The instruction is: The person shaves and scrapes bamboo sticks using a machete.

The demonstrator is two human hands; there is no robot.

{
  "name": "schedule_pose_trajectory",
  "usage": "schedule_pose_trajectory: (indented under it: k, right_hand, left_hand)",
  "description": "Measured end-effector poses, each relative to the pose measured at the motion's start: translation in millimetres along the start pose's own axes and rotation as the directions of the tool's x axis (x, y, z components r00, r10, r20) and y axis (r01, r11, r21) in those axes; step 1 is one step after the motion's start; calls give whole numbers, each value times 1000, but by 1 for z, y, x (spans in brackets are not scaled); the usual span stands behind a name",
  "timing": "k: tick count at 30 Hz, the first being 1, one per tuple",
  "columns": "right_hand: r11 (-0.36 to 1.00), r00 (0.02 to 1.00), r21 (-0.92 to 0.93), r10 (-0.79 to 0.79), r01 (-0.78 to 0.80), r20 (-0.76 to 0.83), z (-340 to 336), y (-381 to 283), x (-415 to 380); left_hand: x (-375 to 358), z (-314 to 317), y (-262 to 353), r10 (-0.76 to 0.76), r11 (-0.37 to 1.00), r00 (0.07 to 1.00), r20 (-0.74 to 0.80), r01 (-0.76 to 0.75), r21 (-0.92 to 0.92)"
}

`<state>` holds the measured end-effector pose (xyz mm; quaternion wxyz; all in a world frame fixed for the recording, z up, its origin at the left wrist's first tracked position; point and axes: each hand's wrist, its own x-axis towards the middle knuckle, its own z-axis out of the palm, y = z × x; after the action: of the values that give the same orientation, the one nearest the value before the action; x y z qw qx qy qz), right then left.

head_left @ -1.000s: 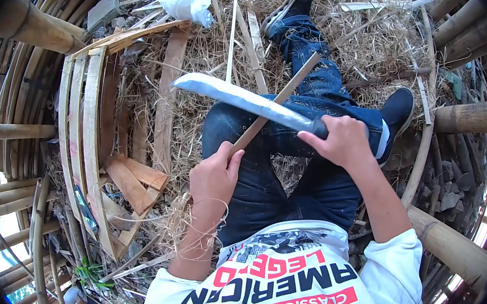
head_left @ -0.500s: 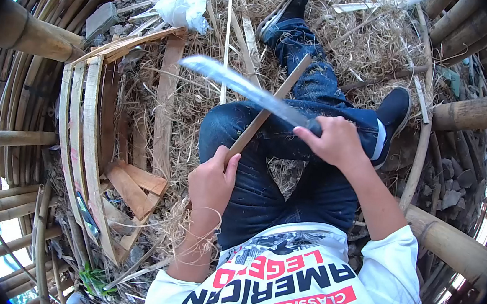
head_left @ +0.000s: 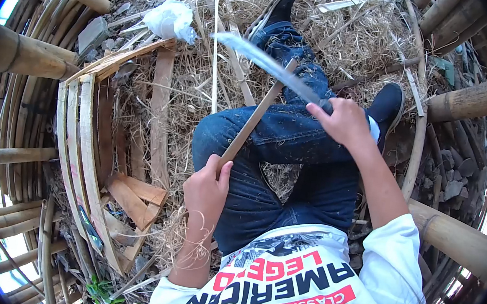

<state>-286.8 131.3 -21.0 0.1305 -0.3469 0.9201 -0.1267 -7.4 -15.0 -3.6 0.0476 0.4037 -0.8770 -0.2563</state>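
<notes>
My left hand [head_left: 206, 189] is closed round the near end of a flat wooden strip [head_left: 253, 120], which slants up and away over my bent leg. In my right hand [head_left: 341, 122] is the dark handle of a machete [head_left: 267, 65]. Its long pale blade, slightly blurred, points to the upper left and overlaps the strip's far end in this view. Curly shavings [head_left: 191, 253] cling around my left wrist. Small bits of shaving also speckle my jeans [head_left: 299, 128].
A slatted wooden crate [head_left: 87, 135] stands at my left, with wood offcuts in it. Beyond it lies a white plastic bag [head_left: 171, 21]. Shavings [head_left: 349, 50] cover the ground ahead. Bamboo poles [head_left: 468, 107] flank both sides, and broken stones [head_left: 455, 174] lie at the right.
The machete has lifted slightly up and to the right with my right hand, toward the strip's far end. My left hand keeps its hold; the whole view has shifted a little.
</notes>
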Motion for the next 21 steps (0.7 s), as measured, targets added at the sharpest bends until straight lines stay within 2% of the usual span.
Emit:
schedule_pose_trajectory:
  k: [3,8,11,14,16,18,21]
  right_hand:
    - [997,993,-46,-60,65,102,4,-21,-12]
    - [995,992,-44,-83,88,98,1,-10,-1]
    - [995,995,2,95,-95,32,2,4,17]
    - [994,995,47,97,-96,-9,0,8,25]
    - [994,996,61,86,-88,32,-3,4,18]
    - [999,999,-17,-30,31,45,-1,-3,5]
    - [995,988,-56,-79,87,130,-2,-20,-9]
  left_hand:
    - [-1,1,-3,46,997,999,-24,-44,60]
    - [0,0,-4,53,998,998,-15,-53,31]
    - [0,-2,-1,48,998,999,-9,-48,51]
    - [-1,-1,-1,49,998,999,-10,-49,45]
    - [-2,0,-1,45,998,999,-24,-43,52]
    - [-1,2,0,38,998,999,-31,-36,55]
    - [-1,1,-1,59,996,998,-36,-56,69]
